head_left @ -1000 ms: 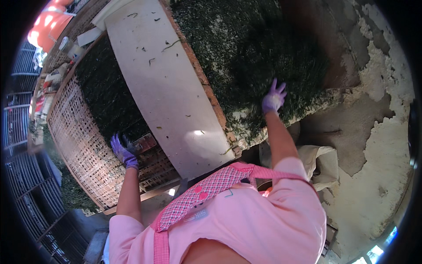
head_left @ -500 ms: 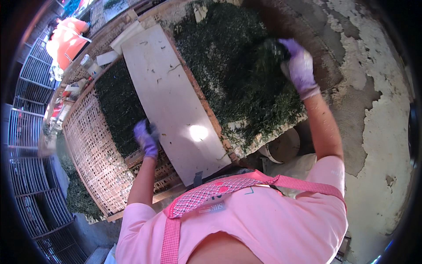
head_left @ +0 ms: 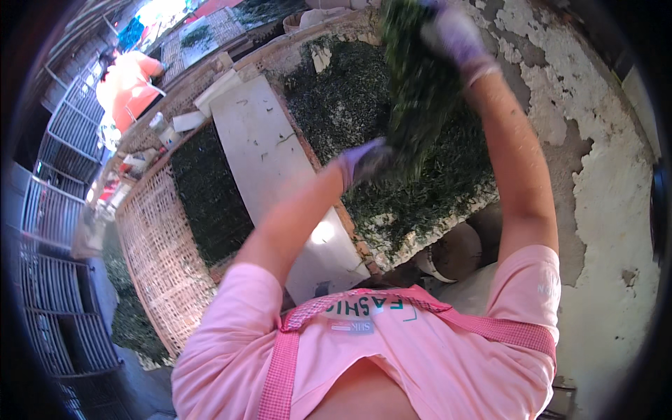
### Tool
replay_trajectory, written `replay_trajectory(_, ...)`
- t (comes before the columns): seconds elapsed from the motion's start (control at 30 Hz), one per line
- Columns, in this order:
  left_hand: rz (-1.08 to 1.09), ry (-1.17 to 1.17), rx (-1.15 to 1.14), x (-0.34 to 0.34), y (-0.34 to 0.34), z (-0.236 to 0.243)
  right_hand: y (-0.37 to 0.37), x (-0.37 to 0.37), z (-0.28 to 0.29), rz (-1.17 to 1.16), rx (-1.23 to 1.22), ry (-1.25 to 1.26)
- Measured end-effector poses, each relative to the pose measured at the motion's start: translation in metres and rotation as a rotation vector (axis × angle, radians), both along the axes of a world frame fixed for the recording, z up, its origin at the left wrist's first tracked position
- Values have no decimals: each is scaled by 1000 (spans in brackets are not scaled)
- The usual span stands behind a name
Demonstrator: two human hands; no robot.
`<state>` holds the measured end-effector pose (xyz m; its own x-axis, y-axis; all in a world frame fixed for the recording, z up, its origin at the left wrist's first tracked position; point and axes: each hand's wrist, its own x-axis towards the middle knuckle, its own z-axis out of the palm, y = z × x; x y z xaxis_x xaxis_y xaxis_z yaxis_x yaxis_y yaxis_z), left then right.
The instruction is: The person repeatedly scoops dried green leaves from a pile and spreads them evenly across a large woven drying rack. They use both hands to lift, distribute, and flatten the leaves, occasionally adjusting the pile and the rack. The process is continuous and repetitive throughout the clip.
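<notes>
Holding a dark green clump of leaves (head_left: 413, 91) aloft, I note both gloved hands grasping it: the right hand (head_left: 455, 35) at its top, the left hand (head_left: 364, 162) at its lower edge. It hangs above the leaf bed (head_left: 336, 105), beside the white board (head_left: 269, 161) and woven tray (head_left: 161, 259).

Bright daylight — a sun patch glares on the white board (head_left: 269, 164); hands motion-blurred, fisheye edges dark.
</notes>
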<state>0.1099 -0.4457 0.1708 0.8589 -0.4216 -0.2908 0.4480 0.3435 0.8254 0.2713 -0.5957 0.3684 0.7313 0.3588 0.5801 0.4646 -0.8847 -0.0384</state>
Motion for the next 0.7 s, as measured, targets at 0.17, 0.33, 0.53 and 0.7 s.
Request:
replay_trajectory(0.17,179,-643,-19,-39,3,-106,-1,-116,-190,417,305,29)
replay_trajectory(0.33,245,-4,-188,-3,4,-89,-37,-198,-363,299,-257,572)
replay_trajectory(0.53,122,123,164,20,16,35,45,-137,-302,285,90,272)
replay_trajectory(0.7,336,-585,753,23,84,213,39,-144,-357,283,105,421)
